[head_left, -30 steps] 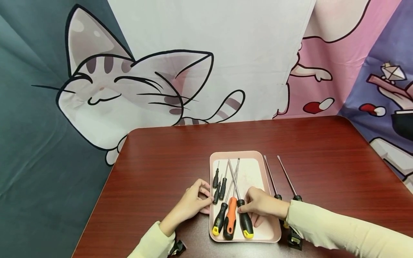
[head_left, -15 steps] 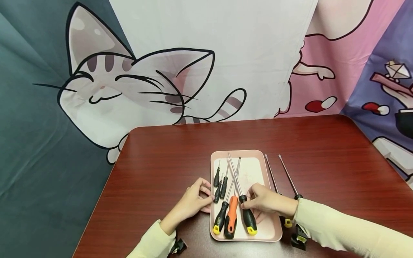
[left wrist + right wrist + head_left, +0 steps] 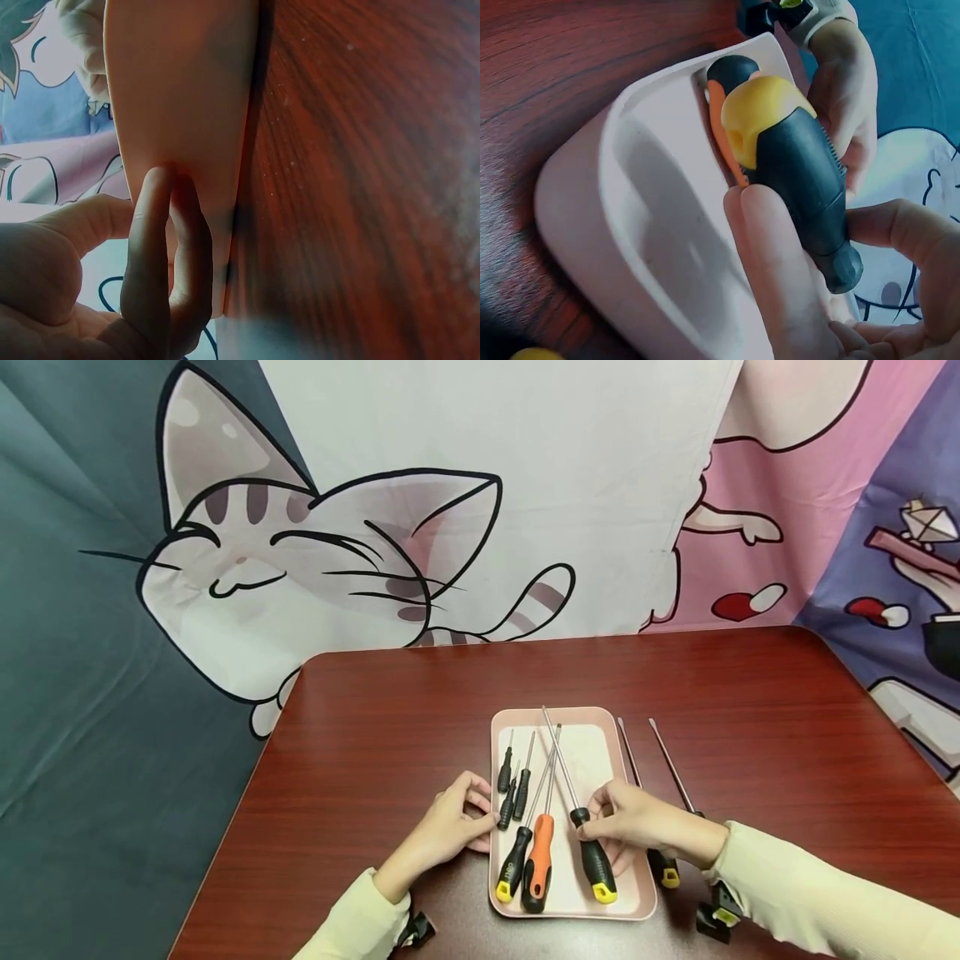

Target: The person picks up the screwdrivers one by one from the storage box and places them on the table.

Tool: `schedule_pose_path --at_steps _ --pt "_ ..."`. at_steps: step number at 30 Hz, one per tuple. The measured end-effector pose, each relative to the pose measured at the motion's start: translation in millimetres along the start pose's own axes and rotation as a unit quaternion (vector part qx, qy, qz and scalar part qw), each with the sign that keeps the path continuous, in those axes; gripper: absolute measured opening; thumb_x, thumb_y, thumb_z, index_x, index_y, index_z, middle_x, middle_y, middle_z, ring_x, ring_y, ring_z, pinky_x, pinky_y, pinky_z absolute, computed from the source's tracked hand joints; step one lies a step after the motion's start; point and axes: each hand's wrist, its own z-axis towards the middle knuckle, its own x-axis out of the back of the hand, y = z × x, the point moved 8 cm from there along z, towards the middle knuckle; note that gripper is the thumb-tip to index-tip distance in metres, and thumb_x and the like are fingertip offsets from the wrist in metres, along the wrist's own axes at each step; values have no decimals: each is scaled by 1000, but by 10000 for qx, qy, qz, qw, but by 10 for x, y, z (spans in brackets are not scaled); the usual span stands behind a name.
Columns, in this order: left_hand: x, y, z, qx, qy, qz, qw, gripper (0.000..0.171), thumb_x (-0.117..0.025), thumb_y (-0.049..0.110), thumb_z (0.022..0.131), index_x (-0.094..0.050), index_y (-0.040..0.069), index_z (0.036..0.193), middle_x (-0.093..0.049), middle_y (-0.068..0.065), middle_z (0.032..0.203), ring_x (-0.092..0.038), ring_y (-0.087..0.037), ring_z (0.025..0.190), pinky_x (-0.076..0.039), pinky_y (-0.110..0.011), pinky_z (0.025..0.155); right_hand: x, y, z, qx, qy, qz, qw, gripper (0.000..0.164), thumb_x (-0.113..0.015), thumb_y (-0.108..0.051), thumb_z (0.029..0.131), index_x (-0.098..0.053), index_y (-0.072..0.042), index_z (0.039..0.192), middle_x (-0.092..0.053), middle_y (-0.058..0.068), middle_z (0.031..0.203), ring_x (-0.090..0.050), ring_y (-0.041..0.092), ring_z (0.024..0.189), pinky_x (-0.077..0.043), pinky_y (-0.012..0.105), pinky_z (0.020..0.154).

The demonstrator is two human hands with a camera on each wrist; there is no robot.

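A pink tray (image 3: 636, 906) with a white inside holds several screwdrivers. At its left wall, my left hand (image 3: 448, 818) grips the rim; in the left wrist view the thumb reaches over the edge and two fingers (image 3: 146, 247) press the outer wall. My right hand (image 3: 637, 820) pinches a large black-and-yellow screwdriver (image 3: 799, 169) by its handle, thumb on one side and fingers on the other. Its long shaft points away, tip over the tray's far rim. Left of it lie an orange-and-black screwdriver (image 3: 542, 860) and a smaller black-and-yellow screwdriver (image 3: 514, 864).
Several small black screwdrivers (image 3: 522, 793) lie in the tray's left part. Right of the tray, two long screwdrivers (image 3: 671, 764) lie on the brown table (image 3: 360, 735), partly hidden by my right arm. A cartoon cloth (image 3: 600, 460) hangs behind the table.
My right hand has moved right with the large black-and-yellow screwdriver, away from the orange one, and its tip has shifted right too. My left hand stays at the tray's left side.
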Motion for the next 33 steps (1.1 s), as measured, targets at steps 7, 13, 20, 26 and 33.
schedule_pose_path --at_steps 7,13,20,26,33 --pt "-3 -14 6 4 1 1 10000 33 -68 -4 88 -49 -4 115 -59 -14 94 -67 -19 64 -62 -39 57 117 76 -104 47 -129 134 9998 14 -66 -5 88 -56 3 85 -64 13 65 -64 15 49 -60 34 48" --pt "-13 -8 18 -17 -55 1 10000 32 -67 -4 88 -48 -5 114 -59 -15 94 -68 -22 64 -62 -39 56 333 89 -247 193 -53 158 9997 15 -67 -7 89 -57 4 85 -64 14 69 -68 22 56 -60 39 50" --pt "-7 6 25 -19 -57 17 10000 32 -67 -5 87 -48 -5 113 -58 -17 95 -69 -26 65 -62 -39 56 669 193 -471 189 284 91 9994 15 -67 -8 91 -57 2 87 -63 11 70 -68 23 58 -60 47 53" --pt "-10 5 23 17 -43 5 10000 31 -67 -5 87 -48 -5 112 -58 -16 94 -68 -26 66 -62 -39 56 883 298 -621 117 549 -252 9981 19 -67 -10 92 -52 -4 82 -59 7 66 -64 15 56 -60 44 51" --pt "-9 4 20 16 -25 -13 10000 31 -67 -5 87 -49 -5 112 -59 -16 94 -69 -26 67 -62 -39 56 1068 380 -738 120 819 -659 9944 17 -65 -10 94 -53 -1 86 -58 5 71 -64 16 59 -60 44 50"
